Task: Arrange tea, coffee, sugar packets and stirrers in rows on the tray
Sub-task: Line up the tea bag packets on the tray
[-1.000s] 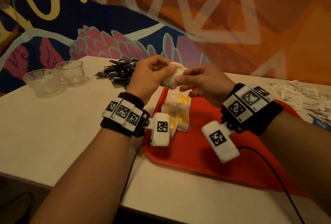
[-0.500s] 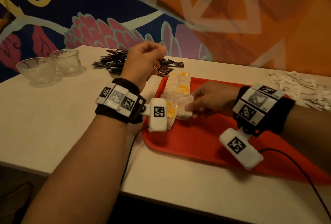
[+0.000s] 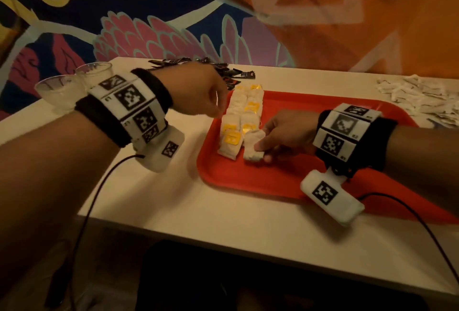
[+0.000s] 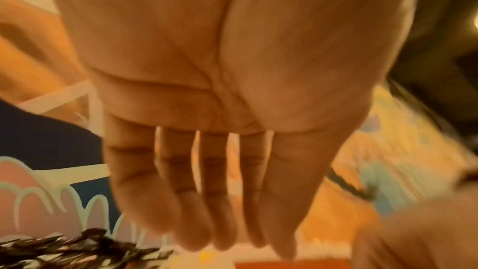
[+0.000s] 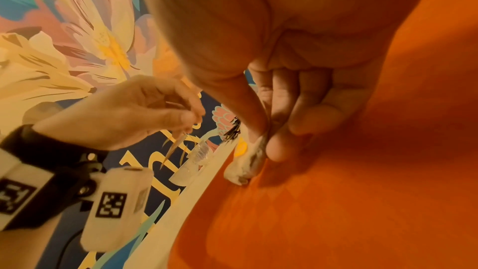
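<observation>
A red tray (image 3: 273, 181) lies on the white table, with white tea bags with yellow tags (image 3: 246, 111) in two rows along its left side. My right hand (image 3: 260, 148) pinches one white tea bag (image 3: 250, 149) flat against the tray at the near end of the right row. The right wrist view shows that tea bag (image 5: 245, 167) held between thumb and fingers of my right hand (image 5: 269, 140) on the tray (image 5: 336, 191). My left hand (image 3: 208, 104) hovers over the tray's left edge. Its fingers (image 4: 220, 212) are straight and hold nothing.
Dark coffee sachets (image 3: 223, 72) are heaped behind the tray. White sugar packets (image 3: 417, 97) are piled at the far right. Two clear cups (image 3: 59, 92) stand at the far left of the table. A black cable (image 3: 94, 201) hangs off the front edge.
Both hands held the tea bag above the tray. The left hand let go and drew back left, while the right hand brought the bag down onto the tray.
</observation>
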The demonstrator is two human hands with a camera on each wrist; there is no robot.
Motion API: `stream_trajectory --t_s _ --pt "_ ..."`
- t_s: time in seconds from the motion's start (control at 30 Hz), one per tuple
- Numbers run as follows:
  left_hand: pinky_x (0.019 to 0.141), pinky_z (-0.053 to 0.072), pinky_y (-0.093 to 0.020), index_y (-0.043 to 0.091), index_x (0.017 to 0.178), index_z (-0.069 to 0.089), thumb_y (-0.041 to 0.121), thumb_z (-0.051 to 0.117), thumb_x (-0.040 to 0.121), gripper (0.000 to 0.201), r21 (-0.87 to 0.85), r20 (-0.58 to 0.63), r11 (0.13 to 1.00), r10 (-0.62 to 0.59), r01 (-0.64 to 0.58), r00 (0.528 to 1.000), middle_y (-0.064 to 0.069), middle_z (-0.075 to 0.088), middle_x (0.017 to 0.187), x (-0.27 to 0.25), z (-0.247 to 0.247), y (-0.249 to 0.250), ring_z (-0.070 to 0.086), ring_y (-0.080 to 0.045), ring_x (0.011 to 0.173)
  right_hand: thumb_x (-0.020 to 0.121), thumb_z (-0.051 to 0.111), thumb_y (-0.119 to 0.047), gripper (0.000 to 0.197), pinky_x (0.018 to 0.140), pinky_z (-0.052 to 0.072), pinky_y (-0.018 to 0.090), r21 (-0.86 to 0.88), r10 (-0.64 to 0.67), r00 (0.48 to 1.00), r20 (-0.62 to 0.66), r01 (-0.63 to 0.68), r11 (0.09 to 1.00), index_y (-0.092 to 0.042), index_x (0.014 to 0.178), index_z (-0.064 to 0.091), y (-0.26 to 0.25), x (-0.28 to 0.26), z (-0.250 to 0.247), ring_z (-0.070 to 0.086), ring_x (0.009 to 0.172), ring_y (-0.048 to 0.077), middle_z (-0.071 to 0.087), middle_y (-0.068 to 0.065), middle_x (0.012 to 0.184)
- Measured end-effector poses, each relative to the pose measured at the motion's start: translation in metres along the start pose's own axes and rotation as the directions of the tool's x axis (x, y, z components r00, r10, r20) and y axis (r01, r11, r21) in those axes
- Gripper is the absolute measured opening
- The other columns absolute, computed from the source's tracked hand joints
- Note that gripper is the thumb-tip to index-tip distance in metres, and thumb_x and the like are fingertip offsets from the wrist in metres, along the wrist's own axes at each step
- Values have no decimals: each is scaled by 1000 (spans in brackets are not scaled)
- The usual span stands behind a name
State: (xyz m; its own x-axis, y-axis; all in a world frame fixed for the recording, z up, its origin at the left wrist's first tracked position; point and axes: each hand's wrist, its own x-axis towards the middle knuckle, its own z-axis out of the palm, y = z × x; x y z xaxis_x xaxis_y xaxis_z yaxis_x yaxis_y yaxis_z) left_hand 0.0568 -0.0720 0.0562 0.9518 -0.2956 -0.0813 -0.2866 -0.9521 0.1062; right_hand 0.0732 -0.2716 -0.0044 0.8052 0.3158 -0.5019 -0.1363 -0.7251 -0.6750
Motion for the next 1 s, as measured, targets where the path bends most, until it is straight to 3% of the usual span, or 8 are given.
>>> stream_trajectory --t_s 0.17,0.27,0.37,0.5,0.67,0.8,0.9,1.0 --pt "70 40 -12 34 103 74 34 70 90 13 128 163 975 162 -184 973 19 69 96 -12 26 -2 54 8 77 89 69 -9 16 69 52 32 33 -20 999 -34 21 999 -5 103 61 -2 2 5 69 86 24 75 15 88" --pt "82 49 -26 34 108 73 35 70 90 19 162 180 964 183 -212 967 14 67 103 -15 37 0 50 -2 82 90 69 -8 14 67 52 31 30 -15 1000 -25 16 999 -6 99 59 -6 1 10 70 86 24 75 17 93" --pt "81 44 -25 31 113 71 32 69 91 23 178 160 961 185 -213 970 10 66 105 -13 44 3 47 -7 87 91 67 -6 11 61 51 28 22 -12 999 -38 13 1000 -6 91 56 -10 0 14 69 73 21 72 16 86" --pt "79 48 -28 31 112 70 33 69 90 22 195 130 957 193 -216 972 8 66 106 -10 48 7 50 -10 88 93 65 -11 14 58 50 27 -37 -1 999 -54 -1 999 -8 91 52 -15 -2 15 67 72 20 70 12 80" --pt "85 53 -34 31 112 71 33 66 92 21 209 151 955 182 -212 972 9 68 106 -12 52 6 59 -14 95 95 64 -19 18 45 44 22 -98 -19 996 -84 11 995 -12 84 52 -13 -3 15 65 58 12 70 3 72" --pt "86 52 -33 31 110 71 33 68 92 18 165 132 964 188 -208 973 9 68 105 -14 55 2 58 -12 94 94 66 -21 20 47 47 23 -65 -14 995 -99 8 998 -10 83 54 -12 -3 15 67 61 14 71 6 75" --pt "85 50 -30 29 110 72 30 69 90 20 120 116 970 199 -212 973 8 68 106 -15 57 0 55 -10 92 93 67 -16 18 57 52 27 -20 -13 996 -86 11 1000 -8 85 53 -13 -3 16 69 69 19 72 12 83" --pt "80 47 -24 29 109 72 29 71 89 20 79 102 974 206 -214 973 9 67 104 -14 59 -4 52 -7 87 92 68 -15 18 58 53 28 -15 -27 996 -83 26 1000 -8 86 53 -12 -4 13 69 66 19 72 10 77"
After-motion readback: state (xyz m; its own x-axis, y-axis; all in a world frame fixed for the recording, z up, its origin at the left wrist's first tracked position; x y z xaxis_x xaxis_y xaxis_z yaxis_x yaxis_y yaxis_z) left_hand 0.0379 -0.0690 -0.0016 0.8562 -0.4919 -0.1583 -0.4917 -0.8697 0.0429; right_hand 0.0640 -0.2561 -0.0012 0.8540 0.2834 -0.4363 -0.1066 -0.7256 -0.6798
